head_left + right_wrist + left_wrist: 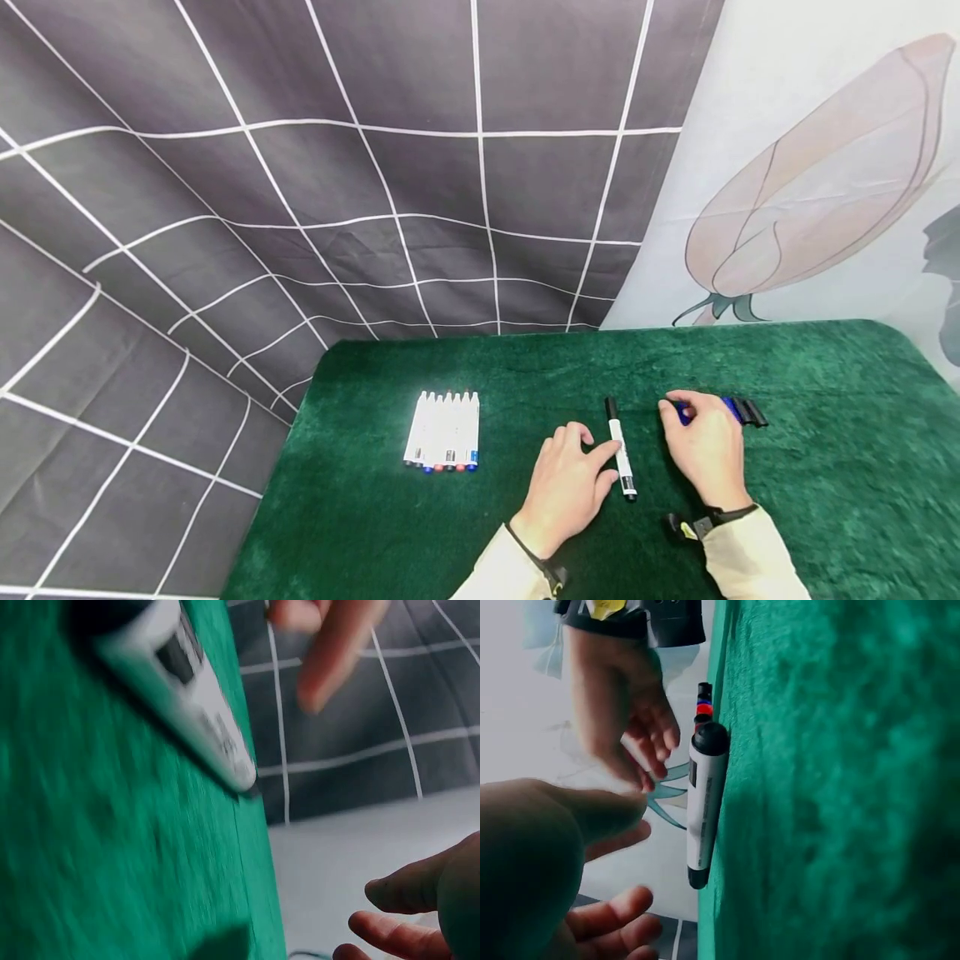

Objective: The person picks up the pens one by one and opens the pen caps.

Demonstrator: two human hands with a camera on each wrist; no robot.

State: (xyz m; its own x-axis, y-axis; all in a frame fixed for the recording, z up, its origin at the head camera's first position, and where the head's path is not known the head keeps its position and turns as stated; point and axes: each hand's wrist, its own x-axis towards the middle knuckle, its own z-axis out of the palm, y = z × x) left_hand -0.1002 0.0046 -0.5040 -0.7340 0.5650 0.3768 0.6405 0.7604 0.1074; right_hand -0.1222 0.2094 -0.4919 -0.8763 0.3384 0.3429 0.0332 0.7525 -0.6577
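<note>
A whiteboard marker [620, 450] with a white barrel and black ends lies on the green cloth, between the two hands. My left hand [566, 483] is just left of it, thumb and forefinger extended toward the barrel; the left wrist view shows the fingers with nothing in them. Over a row of marker caps [738, 410], blue and black ones visible, hovers my right hand [708, 446] with fingers bent loosely. Its thumb and fingertips [397, 896] stand apart in the right wrist view, and nothing is seen between them. The hand hides part of the row.
Several capless white markers [444, 429] lie side by side at the left, narrow ends away from me, with blue, red and black near ends. Green cloth [375, 533] covers the table. Behind it hang a grey gridded curtain [420, 175] and a white flower-printed one [675, 250].
</note>
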